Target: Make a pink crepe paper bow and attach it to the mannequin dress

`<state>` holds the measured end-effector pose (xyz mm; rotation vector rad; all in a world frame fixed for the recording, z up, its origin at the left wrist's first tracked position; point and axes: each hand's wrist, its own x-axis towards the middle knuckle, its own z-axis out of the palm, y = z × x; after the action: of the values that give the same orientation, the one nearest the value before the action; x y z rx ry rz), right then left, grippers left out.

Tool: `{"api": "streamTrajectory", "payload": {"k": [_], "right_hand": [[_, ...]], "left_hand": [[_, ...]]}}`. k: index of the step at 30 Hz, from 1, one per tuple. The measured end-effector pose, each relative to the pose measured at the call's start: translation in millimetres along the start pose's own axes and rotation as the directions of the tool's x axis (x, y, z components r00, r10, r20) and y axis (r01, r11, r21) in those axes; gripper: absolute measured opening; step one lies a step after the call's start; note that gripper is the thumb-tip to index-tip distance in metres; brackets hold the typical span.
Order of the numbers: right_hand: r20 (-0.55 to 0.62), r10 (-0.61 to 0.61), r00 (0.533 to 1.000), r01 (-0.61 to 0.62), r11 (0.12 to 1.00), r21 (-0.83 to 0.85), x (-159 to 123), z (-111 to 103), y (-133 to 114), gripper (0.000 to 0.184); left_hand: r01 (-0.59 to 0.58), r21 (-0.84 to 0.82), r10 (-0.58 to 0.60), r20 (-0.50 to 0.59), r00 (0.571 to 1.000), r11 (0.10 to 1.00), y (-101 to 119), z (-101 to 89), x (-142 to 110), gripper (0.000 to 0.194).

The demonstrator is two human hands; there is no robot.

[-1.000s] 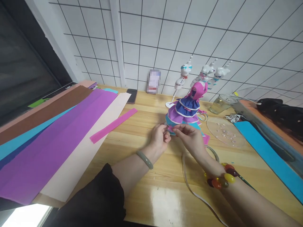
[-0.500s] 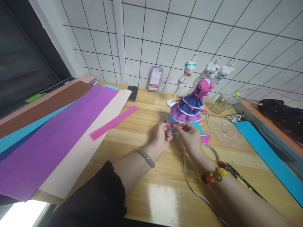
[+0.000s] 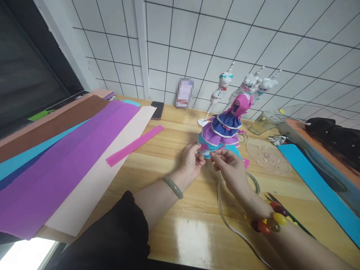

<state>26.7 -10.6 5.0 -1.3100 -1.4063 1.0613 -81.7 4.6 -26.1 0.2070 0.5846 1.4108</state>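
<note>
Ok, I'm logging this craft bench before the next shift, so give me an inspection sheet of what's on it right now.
Surface: wooden table, glossy, with glare near the front edge.
Job's things: paper-dressed doll standing upright; small pink paper piece at its skirt hem.
Clutter: coloured paper sheets fanned at left, pink strip, phone, glass, clear disc with beads, white figurines, pale ribbon.
Hands: left hand pinches the pink piece; right hand pinched shut close beside it, contents too small to tell.
Cables: nothing seen.
Surroundings: white tiled wall, dark panel at left.
</note>
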Motion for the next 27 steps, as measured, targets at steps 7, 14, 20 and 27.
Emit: {"api": "streamTrajectory", "payload": {"k": [7,14,20,27], "right_hand": [[0.083,0.127,0.988,-0.117,0.987,-0.111,-22,-47,-6,0.031],[0.074,0.163,0.984,-0.154,0.982,-0.113,-37,-97,-3,0.028],[-0.059,0.144,0.988,-0.154,0.962,-0.226,-60,-142,-12,0.034],[-0.047,0.139,0.989,-0.146,0.960,-0.237,-103,-184,22,0.032]], "left_hand": [[-0.056,0.097,0.050,0.064,0.997,0.994,-3,-1.4,1,0.032],[-0.048,0.121,0.042,0.048,0.998,0.992,-1,-2.5,3,0.033],[-0.096,0.212,0.116,-0.083,0.990,0.972,1,-0.7,0,0.021],[-0.453,0.545,0.597,-0.112,0.795,0.705,29,3.4,9,0.032]]}}
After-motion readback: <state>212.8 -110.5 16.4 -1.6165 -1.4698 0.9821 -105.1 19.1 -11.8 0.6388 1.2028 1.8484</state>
